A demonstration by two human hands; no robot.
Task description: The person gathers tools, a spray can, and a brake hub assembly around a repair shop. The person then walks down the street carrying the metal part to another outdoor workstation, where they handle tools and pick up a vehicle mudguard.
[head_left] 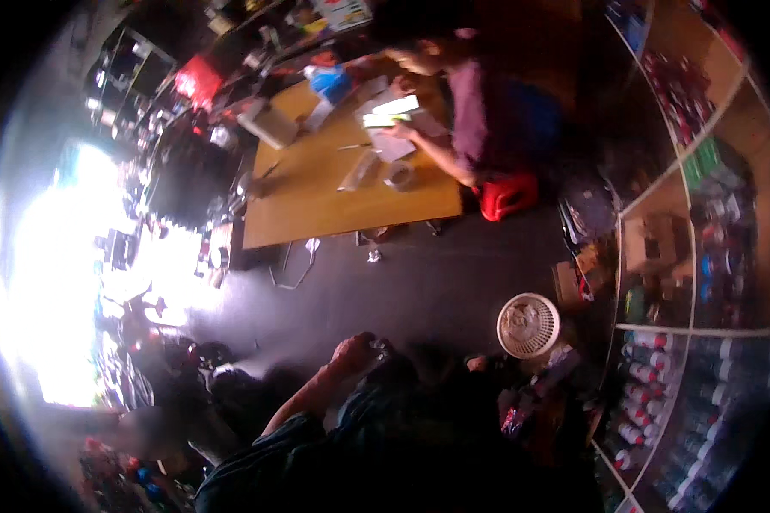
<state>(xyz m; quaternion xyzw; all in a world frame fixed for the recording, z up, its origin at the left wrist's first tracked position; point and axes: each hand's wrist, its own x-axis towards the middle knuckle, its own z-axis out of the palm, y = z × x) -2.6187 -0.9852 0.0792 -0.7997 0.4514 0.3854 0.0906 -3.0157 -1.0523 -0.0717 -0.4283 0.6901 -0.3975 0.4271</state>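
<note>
My left hand point(352, 351) is at the lower middle, its forearm rising from the lower edge out of a dark sleeve. Its fingers look closed, with a small pale, shiny thing at their tips whose kind I cannot make out. Of my right hand point(477, 363) only a small patch shows, dark and blurred, with the fingers hidden. Just beyond it stands a white slatted basket point(505, 339) with pale crumpled stuff inside.
Ahead stands a wooden table point(308, 201) with papers, a tape roll point(399, 175) and a blue object point(332, 83). A person point(475, 111) sits there on a red stool point(506, 197), holding bright papers. Shelves point(650, 327) of bottles line the right; cluttered gear fills the bright left.
</note>
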